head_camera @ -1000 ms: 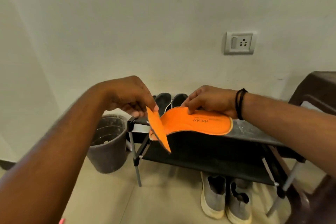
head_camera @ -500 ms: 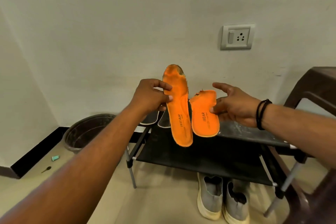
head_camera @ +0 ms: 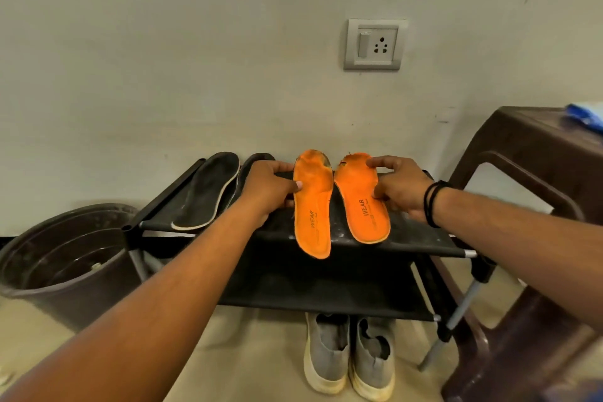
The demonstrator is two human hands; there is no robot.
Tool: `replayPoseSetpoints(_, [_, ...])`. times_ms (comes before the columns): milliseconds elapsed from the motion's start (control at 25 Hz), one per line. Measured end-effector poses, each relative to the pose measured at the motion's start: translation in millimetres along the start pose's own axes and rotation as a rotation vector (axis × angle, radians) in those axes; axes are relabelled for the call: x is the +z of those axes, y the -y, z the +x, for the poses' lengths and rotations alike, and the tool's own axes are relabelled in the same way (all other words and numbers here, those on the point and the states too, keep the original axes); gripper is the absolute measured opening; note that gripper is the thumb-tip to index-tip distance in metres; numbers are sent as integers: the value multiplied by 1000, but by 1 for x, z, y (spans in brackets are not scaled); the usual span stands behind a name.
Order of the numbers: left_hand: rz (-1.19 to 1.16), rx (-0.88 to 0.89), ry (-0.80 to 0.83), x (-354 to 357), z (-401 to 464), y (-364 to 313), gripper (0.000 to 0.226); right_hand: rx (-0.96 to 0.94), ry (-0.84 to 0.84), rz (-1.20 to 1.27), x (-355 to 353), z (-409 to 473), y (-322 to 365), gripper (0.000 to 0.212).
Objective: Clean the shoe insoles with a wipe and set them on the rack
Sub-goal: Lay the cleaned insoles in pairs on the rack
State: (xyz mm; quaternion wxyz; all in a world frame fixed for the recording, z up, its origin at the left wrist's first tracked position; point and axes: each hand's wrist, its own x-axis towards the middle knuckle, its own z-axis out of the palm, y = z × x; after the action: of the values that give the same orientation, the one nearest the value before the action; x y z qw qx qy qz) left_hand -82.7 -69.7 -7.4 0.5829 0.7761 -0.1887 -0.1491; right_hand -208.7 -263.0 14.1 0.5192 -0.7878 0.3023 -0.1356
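My left hand (head_camera: 266, 188) and right hand (head_camera: 396, 186) each pinch an orange insole (head_camera: 313, 206) on the rack (head_camera: 408, 243); I'd slide both fully onto it, then release.

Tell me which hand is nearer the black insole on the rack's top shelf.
Left. The left hand grips an orange insole just right of the black insole; the right hand is farther right, beyond both orange insoles.

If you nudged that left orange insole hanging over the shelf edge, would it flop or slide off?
The left orange insole is thin, so probably light and easy to push. Its heel end pokes past the rack front edge without drooping, which suggests some stiffness. Its toe edge looks frayed, so it may be somewhat fragile there. The left hand pinches its side, likely steadying it.
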Motion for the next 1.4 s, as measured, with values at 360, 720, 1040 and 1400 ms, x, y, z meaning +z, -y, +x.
replayPoseSetpoints(360, [528, 15, 37, 30, 12, 9, 24, 112, -26, -214, -19, 20, -36, 32])
replayPoseSetpoints(720, [158, -1, -61, 36, 12, 25, 10, 110, -29, -160, -18, 15, -37, 31])
replayPoseSetpoints(1040, [294, 14, 78, 37, 14, 29, 43, 75, -156, -176, -8, 20, -45, 31])
replayPoseSetpoints(1400, [254, 71, -104, 41, 8, 29, 30, 62, -318, -231, -3, 21, -49, 20])
